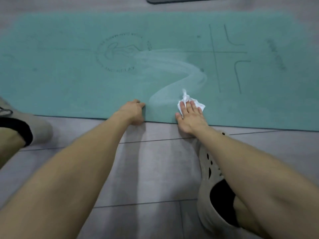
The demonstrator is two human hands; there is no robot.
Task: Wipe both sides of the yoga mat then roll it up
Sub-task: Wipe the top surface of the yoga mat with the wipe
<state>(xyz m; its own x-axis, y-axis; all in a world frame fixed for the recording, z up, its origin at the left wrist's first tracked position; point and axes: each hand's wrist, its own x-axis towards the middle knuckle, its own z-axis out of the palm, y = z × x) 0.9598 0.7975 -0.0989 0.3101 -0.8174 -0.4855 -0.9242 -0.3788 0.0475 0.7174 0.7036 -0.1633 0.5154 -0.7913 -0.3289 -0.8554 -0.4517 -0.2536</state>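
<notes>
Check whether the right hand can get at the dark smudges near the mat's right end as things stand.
Probably yes. The right hand presses the tissue flat on the yoga mat, and only bare mat lies between it and the smudges; it may need a lean sideways.

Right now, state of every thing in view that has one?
yoga mat, unrolled flat on the floor, printed side up, pale wipe streak across its middle.
tissue, crumpled, pressed onto the mat under the right hand.
right hand, flat, fingers straight on the tissue.
left hand, fingers curled at the mat's near edge; grip unclear.
dark mat, flat, mostly out of frame.
</notes>
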